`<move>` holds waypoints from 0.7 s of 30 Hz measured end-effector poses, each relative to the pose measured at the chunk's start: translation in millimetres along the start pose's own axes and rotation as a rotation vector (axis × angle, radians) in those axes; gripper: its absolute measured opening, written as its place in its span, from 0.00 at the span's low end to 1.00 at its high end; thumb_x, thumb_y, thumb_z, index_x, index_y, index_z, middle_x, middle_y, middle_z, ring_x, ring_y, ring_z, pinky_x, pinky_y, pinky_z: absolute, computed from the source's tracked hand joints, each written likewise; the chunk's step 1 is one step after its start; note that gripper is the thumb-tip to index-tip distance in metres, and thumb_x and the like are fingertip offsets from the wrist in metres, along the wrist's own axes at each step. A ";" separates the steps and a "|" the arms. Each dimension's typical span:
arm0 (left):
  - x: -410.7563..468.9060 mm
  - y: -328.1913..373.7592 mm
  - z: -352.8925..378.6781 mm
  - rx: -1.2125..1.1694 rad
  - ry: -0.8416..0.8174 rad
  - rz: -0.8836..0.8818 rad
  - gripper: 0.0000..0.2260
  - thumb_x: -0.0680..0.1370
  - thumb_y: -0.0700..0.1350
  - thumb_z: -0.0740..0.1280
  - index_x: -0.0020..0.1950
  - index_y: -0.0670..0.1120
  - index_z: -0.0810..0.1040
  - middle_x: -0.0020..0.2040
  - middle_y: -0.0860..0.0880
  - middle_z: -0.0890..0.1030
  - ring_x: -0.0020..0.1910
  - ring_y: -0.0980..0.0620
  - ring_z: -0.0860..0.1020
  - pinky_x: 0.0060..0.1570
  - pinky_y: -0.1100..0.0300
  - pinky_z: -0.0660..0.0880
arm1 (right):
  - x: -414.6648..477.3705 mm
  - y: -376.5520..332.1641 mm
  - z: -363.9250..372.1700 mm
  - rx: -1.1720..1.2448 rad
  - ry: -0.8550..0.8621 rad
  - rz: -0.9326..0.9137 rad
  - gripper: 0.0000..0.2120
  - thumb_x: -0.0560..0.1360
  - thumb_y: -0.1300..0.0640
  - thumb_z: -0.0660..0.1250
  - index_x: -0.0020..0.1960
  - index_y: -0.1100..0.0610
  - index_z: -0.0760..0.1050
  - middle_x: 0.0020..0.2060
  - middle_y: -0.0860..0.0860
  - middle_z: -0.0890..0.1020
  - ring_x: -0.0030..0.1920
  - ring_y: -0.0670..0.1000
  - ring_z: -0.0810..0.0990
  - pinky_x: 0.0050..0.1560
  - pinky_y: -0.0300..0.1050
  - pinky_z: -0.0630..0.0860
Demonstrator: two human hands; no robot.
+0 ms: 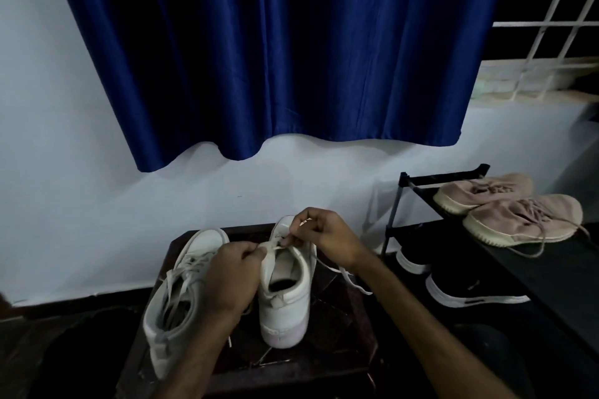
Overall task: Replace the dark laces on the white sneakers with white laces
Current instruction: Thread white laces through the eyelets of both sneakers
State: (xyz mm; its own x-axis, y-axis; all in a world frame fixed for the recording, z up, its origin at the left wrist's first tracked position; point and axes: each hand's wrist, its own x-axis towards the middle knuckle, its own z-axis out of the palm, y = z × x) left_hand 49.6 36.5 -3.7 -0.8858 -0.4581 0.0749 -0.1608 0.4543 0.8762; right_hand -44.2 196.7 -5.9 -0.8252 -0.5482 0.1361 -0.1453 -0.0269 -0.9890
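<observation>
Left hand [233, 275]: fingers curled, thumb and forefinger pinching the white lace [271, 248] just above the collar of the centre sneaker [285, 304].
Right hand [327, 233]: fingers curled, pinching the same lace over the tongue; close to the left hand, not touching it.
White lace: short span drawn between the two hands; one loose end trailing right across the table [340, 337], under the right wrist.
Centre sneaker: white, upright on the table, heel toward the camera, toe toward the wall [64, 172].
Threading on centre sneaker: hidden behind both hands; number of eyelets filled not determinable in the dim light.
Second sneaker [181, 288]: white, just left of the centre sneaker, leaning leftward; pale lace run loosely over its tongue; right flank covered by the left forearm.
Table: dark, low, carrying both sneakers.
Shoe rack [444, 177]: black, to the right of the table, near it.
Rack, top shelf: pair of pink sneakers [518, 217], side by side, laces loose.
Rack, lower level: pair of black shoes [460, 285] with white soles.
Curtain [259, 58]: deep blue, hanging against the wall above the table.
Window grille [551, 10]: white bars, upper right, dark behind.
</observation>
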 end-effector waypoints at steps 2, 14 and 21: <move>1.0 -1.1 -1.6 -0.051 -0.004 -0.028 0.12 0.68 0.53 0.66 0.37 0.46 0.83 0.33 0.51 0.83 0.39 0.49 0.81 0.47 0.48 0.78 | 0.5 1.1 -2.7 0.014 0.001 -0.004 0.02 0.78 0.66 0.65 0.48 0.66 0.74 0.43 0.69 0.83 0.44 0.58 0.83 0.47 0.41 0.77; -23.7 4.9 14.1 0.376 0.198 0.377 0.09 0.76 0.44 0.68 0.55 0.50 0.75 0.49 0.51 0.78 0.48 0.47 0.77 0.42 0.54 0.71 | -0.8 -46.6 -26.6 0.271 0.479 -0.046 0.05 0.79 0.62 0.63 0.47 0.53 0.74 0.30 0.49 0.73 0.29 0.46 0.67 0.25 0.35 0.59; -23.6 18.4 16.1 0.390 -0.057 0.258 0.26 0.74 0.69 0.51 0.49 0.54 0.82 0.56 0.57 0.75 0.56 0.53 0.75 0.52 0.55 0.73 | -10.3 -45.0 -26.3 -0.400 0.282 -0.039 0.10 0.76 0.67 0.65 0.47 0.55 0.81 0.33 0.52 0.84 0.30 0.46 0.78 0.35 0.38 0.76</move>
State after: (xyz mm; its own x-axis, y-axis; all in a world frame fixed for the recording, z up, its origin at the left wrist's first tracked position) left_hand 60.5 67.9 2.9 -0.9389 -0.2547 0.2314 -0.0737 0.8058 0.5876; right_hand -43.5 225.5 38.7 -0.9226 -0.3043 0.2372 -0.3316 0.3112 -0.8906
